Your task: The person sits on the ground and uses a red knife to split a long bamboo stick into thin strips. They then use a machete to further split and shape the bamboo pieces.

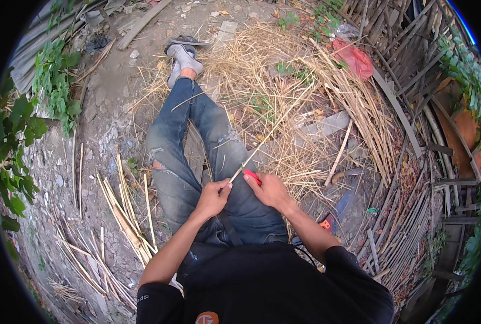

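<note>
Over my lap, my left hand [214,197] pinches the near end of a long, thin bamboo strip [273,128], which slants away to the upper right. My right hand [268,189] is closed round the red handle of a small knife [252,175]. Its blade lies against the strip just beyond my left fingers. Most of the blade is hard to make out at this size. Below both hands are my legs in torn blue jeans [170,135], stretched out on the ground with the ankles crossed.
Pale shavings [251,65] cover the ground ahead, with a pile of split strips [364,119] to the right. A saw [344,204] with an orange-black handle and a curved blade tool [348,173] lie by my right side. Bamboo pieces [124,216] lie left. A red plastic bag [354,58] sits farther off.
</note>
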`<state>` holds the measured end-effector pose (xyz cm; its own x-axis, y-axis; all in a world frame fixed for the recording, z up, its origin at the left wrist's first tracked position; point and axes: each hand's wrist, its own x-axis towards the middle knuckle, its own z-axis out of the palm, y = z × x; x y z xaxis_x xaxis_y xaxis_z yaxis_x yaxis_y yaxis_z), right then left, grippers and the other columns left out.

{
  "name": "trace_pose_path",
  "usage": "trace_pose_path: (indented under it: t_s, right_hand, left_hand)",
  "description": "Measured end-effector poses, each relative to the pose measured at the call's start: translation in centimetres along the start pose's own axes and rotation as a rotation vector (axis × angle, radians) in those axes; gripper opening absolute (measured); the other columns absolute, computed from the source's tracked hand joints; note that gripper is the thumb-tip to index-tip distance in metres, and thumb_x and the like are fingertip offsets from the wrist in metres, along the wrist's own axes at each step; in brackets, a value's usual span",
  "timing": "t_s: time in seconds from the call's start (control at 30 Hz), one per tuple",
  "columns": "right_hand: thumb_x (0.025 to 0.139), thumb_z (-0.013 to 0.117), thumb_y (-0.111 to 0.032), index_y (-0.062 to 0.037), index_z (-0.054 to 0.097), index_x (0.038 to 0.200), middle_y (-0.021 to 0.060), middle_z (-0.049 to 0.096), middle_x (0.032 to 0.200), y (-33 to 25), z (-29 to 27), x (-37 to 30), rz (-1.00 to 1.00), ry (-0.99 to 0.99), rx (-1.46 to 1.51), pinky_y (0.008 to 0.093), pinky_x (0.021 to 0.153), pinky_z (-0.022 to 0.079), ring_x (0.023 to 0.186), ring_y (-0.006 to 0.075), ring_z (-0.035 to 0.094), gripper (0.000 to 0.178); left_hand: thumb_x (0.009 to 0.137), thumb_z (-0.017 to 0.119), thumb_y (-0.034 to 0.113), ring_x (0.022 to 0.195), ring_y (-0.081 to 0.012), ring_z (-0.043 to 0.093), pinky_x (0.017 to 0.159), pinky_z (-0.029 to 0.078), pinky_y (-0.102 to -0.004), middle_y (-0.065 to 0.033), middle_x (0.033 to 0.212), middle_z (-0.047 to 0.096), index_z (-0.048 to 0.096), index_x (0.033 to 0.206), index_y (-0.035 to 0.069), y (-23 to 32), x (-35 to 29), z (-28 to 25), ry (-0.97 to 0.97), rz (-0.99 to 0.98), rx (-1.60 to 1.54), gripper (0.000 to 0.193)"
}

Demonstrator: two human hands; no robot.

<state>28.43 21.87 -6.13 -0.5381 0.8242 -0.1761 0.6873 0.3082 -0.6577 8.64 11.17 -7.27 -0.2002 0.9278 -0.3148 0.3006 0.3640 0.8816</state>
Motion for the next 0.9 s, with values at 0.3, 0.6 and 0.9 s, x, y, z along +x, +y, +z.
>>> trace_pose_path:
  t_s: [0.3, 0.6, 0.9]
  right_hand:
    - [0.101, 0.054, -0.054, 0.0012, 0.071, 0.082, 0.0271, 0.070, 0.081, -1.3, 0.2, 0.3, 0.016, -0.079, -0.090, 0.0551, 0.076, 0.054, 0.082, 0.0466, 0.069, 0.060]
    - [0.098, 0.061, -0.056, -0.0038, 0.069, 0.075, 0.0207, 0.064, 0.059, -2.6, 3.3, -0.8, -0.140, 0.110, -0.157, 0.0513, 0.056, 0.054, 0.057, 0.0426, 0.067, 0.058]
    - [0.100, 0.058, -0.056, -0.0029, 0.070, 0.078, 0.0239, 0.065, 0.063, -5.0, 4.3, -2.3, -0.149, 0.056, -0.154, 0.0541, 0.059, 0.053, 0.062, 0.0440, 0.068, 0.059]
  left_hand:
    - [0.102, 0.062, 0.022, 0.109, -0.0326, 0.073, 0.093, 0.054, -0.0359, -0.0290, 0.116, 0.071, 0.067, 0.127, -0.007, -0.4, 0.6, 0.4, 0.016, 0.025, 0.034, 0.038]
    - [0.102, 0.060, 0.017, 0.101, -0.0425, 0.072, 0.084, 0.055, -0.0408, -0.0328, 0.106, 0.068, 0.068, 0.127, 0.000, 0.9, -3.3, -3.5, -0.038, -0.040, 0.175, 0.031]
    - [0.102, 0.061, 0.015, 0.103, -0.0376, 0.073, 0.087, 0.055, -0.0375, -0.0332, 0.110, 0.069, 0.067, 0.125, -0.007, 1.0, -7.6, -6.5, -0.037, -0.031, 0.210, 0.033]
